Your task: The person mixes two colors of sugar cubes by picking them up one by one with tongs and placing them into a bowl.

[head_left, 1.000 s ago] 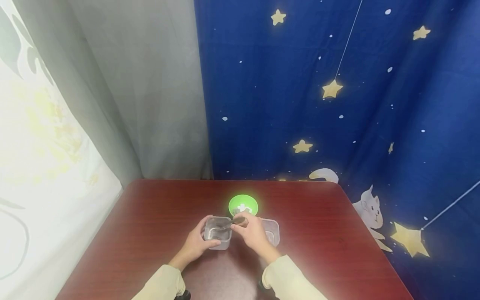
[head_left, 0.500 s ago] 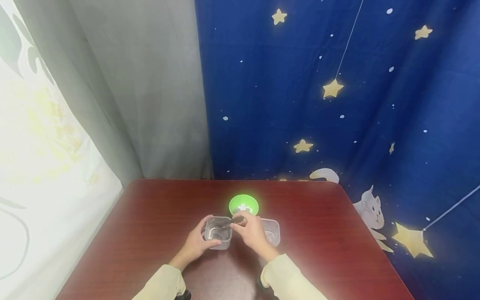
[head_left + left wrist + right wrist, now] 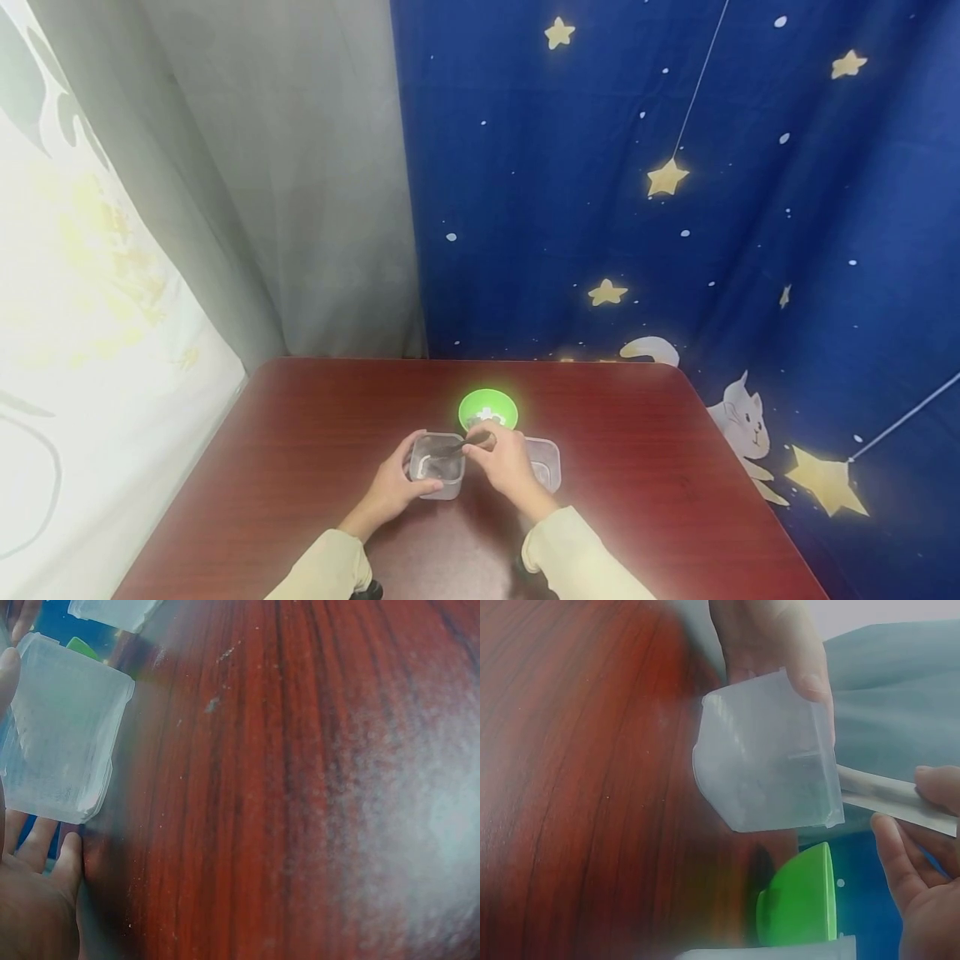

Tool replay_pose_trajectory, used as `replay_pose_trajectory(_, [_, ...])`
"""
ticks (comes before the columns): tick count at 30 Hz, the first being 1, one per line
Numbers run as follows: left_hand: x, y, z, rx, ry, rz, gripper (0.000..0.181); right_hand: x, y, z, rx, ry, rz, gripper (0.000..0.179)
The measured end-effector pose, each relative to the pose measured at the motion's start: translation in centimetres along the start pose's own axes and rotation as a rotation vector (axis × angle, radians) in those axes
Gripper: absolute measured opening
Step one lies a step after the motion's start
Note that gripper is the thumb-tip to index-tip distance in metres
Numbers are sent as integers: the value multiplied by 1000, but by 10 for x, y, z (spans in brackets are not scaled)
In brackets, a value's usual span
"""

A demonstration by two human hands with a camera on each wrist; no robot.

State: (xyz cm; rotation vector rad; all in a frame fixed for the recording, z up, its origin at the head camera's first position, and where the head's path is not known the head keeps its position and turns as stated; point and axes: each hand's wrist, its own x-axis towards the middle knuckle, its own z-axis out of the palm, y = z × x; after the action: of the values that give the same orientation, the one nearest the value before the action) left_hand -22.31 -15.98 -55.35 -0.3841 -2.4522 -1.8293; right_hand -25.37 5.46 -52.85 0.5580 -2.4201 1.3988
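Observation:
My left hand (image 3: 393, 482) grips a clear square plastic container (image 3: 442, 492), thumb along its near side and fingers round its left. In the left wrist view the cloudy container wall (image 3: 71, 735) fills the upper left corner. My right hand (image 3: 504, 467) pinches the flat handle of a metal spoon (image 3: 892, 799) between thumb and fingertips. The spoon slants down over the rim, its lower end inside the container and blurred through the plastic in the right wrist view. Just beyond the right hand stands a green bowl (image 3: 487, 402) with white pieces in it.
A second clear plastic container (image 3: 546, 465) stands to the right, partly hidden behind the right hand. Both sit with the bowl on a dark red wooden table (image 3: 637, 500). Grey and blue star-patterned curtains (image 3: 525, 208) hang behind the table's far edge.
The spoon has shifted its angle slightly inside the container, its lower end moving about there. The left hand, container and bowl have stayed in place.

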Motion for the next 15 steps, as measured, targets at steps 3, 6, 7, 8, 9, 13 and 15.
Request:
replay_pose_trajectory(3, [0,-1,0,2,2,1,92,0,0,-1,15,10,13,15])
replay_pose_trajectory(6, [2,-9,2,-3,19,5,92,0,-1,-3,39,22,32,15])
replay_pose_trajectory(7, [3,-14,3,-5,25,7,92,0,-2,-4,41,26,37,16])
replay_pose_trajectory(8, [4,-19,4,-3,29,6,93,0,-2,-5,41,31,42,16])
replay_pose_trajectory(9, [5,-24,5,-2,32,3,93,0,-3,-6,41,36,44,15])
replay_pose_trajectory(13, [9,-40,5,12,35,-9,94,2,-7,-12,30,61,50,15])
replay_pose_trajectory(15, [10,-42,5,13,35,-14,94,3,-9,-15,42,75,44,16])
